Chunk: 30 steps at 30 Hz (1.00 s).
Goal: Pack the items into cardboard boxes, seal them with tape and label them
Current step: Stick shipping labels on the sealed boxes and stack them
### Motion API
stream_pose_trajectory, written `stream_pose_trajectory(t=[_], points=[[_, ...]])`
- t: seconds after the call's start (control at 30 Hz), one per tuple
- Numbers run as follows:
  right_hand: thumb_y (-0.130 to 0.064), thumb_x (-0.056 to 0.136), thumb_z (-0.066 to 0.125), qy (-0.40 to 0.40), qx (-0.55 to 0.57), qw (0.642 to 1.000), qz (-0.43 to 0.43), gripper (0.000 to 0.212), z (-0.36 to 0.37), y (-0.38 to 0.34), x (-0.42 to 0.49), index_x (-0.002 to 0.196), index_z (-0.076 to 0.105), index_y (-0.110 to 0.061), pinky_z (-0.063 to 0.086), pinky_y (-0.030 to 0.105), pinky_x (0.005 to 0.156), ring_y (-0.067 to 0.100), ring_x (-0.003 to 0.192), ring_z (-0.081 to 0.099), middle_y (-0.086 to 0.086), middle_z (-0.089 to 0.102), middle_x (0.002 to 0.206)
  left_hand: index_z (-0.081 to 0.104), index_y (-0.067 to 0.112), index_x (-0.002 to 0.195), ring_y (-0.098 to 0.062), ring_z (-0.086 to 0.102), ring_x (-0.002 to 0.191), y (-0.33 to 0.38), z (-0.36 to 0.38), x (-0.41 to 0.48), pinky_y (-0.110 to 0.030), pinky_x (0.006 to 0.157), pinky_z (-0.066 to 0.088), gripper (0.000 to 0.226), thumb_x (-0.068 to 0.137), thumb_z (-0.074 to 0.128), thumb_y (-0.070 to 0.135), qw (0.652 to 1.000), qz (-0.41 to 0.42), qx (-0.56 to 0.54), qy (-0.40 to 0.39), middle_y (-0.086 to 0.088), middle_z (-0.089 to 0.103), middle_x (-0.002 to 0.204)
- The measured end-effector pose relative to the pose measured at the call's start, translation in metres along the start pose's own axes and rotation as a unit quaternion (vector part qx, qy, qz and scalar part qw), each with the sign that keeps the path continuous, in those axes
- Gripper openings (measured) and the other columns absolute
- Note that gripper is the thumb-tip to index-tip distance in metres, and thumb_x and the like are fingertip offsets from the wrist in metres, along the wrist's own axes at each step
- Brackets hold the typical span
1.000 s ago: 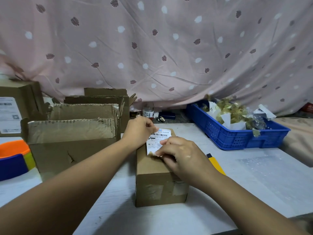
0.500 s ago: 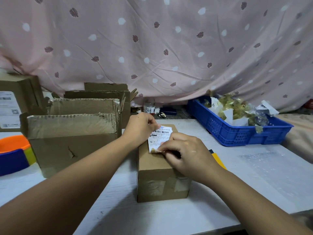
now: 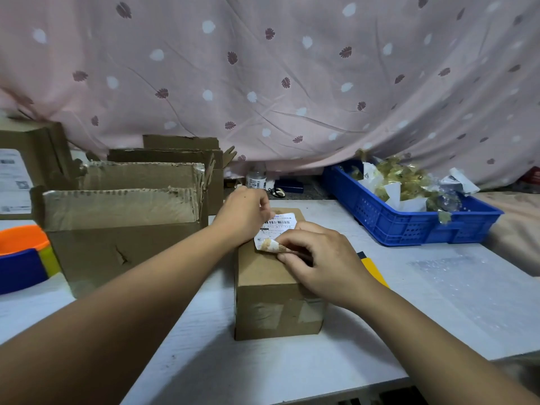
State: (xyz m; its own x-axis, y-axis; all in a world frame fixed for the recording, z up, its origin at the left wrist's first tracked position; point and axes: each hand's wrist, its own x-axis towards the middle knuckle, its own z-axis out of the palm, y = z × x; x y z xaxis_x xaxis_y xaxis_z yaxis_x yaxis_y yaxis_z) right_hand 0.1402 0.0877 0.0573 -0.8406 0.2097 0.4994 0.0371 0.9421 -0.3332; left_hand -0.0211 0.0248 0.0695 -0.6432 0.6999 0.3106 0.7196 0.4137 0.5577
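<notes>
Pink leaf-print curtain [image 3: 263,83] hangs across the whole back, over a pale surface [image 3: 292,369].

Small cardboard box [image 3: 271,287] stands at centre, flaps closed, with tape patches on its near face. A white barcode label [image 3: 280,222] lies on the far half of its top, long axis running away from the person.

- Right hand [image 3: 318,258]: on the near right of the box top, thumb and forefinger pinched on the label's near corner. That corner is lifted and curled back, with brown fibre on its underside.
- Left hand [image 3: 242,214]: at the far left of the box top, fingers curled over the label's far left edge, holding it against the box.
- The label sits between the two hands. The right is nearer the loose end, the left anchors the stuck end.

Judgement: this is the labelling step. Any pull or smoothing has to run along the label's long axis, near to far. I cannot tell whether the corner is being raised or laid down.

Containers:
- Open cardboard boxes [image 3: 122,238], left of centre, flaps up, insides hidden.
- Blue crate [image 3: 394,226], right rear, heaped with clear-wrapped yellowish packets [image 3: 406,182] and white paper.

A yellow tool [image 3: 377,270] lies partly under the right wrist. A bubble wrap sheet [image 3: 455,276] lies flat to the right.
</notes>
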Motion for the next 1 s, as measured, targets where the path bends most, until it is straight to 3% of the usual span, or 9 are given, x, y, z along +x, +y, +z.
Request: stream_pose_trajectory(t=[0.1,0.2,0.33,0.43,0.5,0.6,0.77,0.9,1.0], points=[[-0.046,0.08,0.052,-0.008,-0.001,1.0,-0.012,0.031,-0.001,-0.003,-0.003,0.095,0.072,-0.029,0.035,0.022,0.06,0.008,0.078,0.051,-0.009,0.056,0.082,0.055,0.027,0.096,-0.029,0.035,0.12,0.0,0.001,0.001,-0.035,0.1,0.031,0.005,0.093,0.056,0.03,0.999,-0.048,-0.003,-0.021,-0.006,0.043,0.11],[-0.054,0.078,0.047,0.003,-0.002,1.0,-0.028,0.041,0.001,-0.003,-0.008,0.098,0.075,-0.031,0.038,0.019,0.06,0.006,0.077,0.054,-0.008,0.054,0.079,0.054,0.024,0.116,-0.028,0.026,0.122,0.001,0.005,0.001,-0.03,0.102,0.023,0.02,0.097,0.046,0.027,0.998,-0.069,-0.005,-0.012,-0.007,0.038,0.122],[-0.054,0.08,0.048,0.014,0.03,0.999,-0.034,0.041,0.004,-0.001,-0.014,0.1,0.075,-0.032,0.05,0.028,0.07,0.0,0.099,0.063,-0.007,0.057,0.083,0.057,0.021,0.112,-0.025,0.032,0.124,-0.001,0.007,0.002,-0.028,0.103,0.02,0.023,0.1,0.038,0.019,0.995,-0.099,-0.025,-0.016,-0.011,0.047,0.121],[-0.054,0.081,0.048,0.008,0.04,0.998,-0.039,0.039,0.004,0.0,-0.014,0.103,0.074,-0.034,0.053,0.034,0.072,0.006,0.099,0.065,-0.007,0.057,0.086,0.059,0.021,0.104,-0.02,0.052,0.096,-0.004,0.007,0.003,-0.032,0.1,0.033,0.021,0.1,0.038,0.017,0.992,-0.098,-0.075,-0.021,-0.001,0.059,0.093],[-0.057,0.081,0.048,-0.007,0.038,0.999,-0.038,0.041,0.003,0.001,-0.013,0.105,0.073,-0.037,0.053,0.035,0.074,0.01,0.098,0.066,-0.01,0.055,0.089,0.059,0.019,0.099,-0.017,0.049,0.079,-0.006,0.009,0.004,-0.027,0.08,0.041,0.022,0.101,0.038,0.014,0.985,-0.1,-0.137,-0.007,0.002,0.054,0.079],[-0.064,0.079,0.045,-0.035,0.022,0.998,-0.048,0.046,-0.001,0.003,-0.012,0.109,0.07,-0.04,0.048,0.019,0.079,0.002,0.1,0.06,-0.017,0.05,0.094,0.058,0.016,0.096,-0.016,0.05,0.079,-0.01,0.011,0.003,-0.015,0.056,0.037,0.024,0.098,0.037,0.003,0.977,-0.104,-0.182,0.026,-0.002,0.056,0.087],[-0.07,0.076,0.042,-0.078,0.025,0.995,-0.048,0.049,-0.008,0.004,-0.01,0.112,0.065,-0.048,0.031,0.003,0.08,-0.016,0.098,0.046,-0.032,0.048,0.102,0.064,0.017,0.101,-0.018,0.044,0.112,-0.009,-0.001,-0.015,-0.017,0.083,0.029,0.033,0.086,0.047,-0.007,0.985,0.026,-0.072,0.152,0.005,0.055,0.107],[-0.067,0.076,0.044,-0.063,0.044,0.996,-0.043,0.046,-0.003,0.006,-0.011,0.109,0.068,-0.046,0.033,0.003,0.083,-0.014,0.103,0.048,-0.029,0.054,0.107,0.069,0.024,0.107,-0.008,0.056,0.111,-0.01,-0.012,-0.038,-0.017,0.091,0.037,0.023,0.094,0.053,0.013,0.993,0.095,-0.067,-0.012,0.009,0.066,0.115],[-0.064,0.079,0.053,0.035,0.094,0.994,-0.05,0.046,0.013,0.007,-0.02,0.103,0.075,-0.032,0.041,0.008,0.086,-0.006,0.101,0.058,-0.018,0.065,0.106,0.053,0.028,0.132,0.005,0.026,0.135,-0.022,-0.015,-0.042,-0.009,0.104,0.016,0.035,0.098,0.047,0.021,0.981,0.1,-0.087,-0.145,0.023,0.043,0.137]])
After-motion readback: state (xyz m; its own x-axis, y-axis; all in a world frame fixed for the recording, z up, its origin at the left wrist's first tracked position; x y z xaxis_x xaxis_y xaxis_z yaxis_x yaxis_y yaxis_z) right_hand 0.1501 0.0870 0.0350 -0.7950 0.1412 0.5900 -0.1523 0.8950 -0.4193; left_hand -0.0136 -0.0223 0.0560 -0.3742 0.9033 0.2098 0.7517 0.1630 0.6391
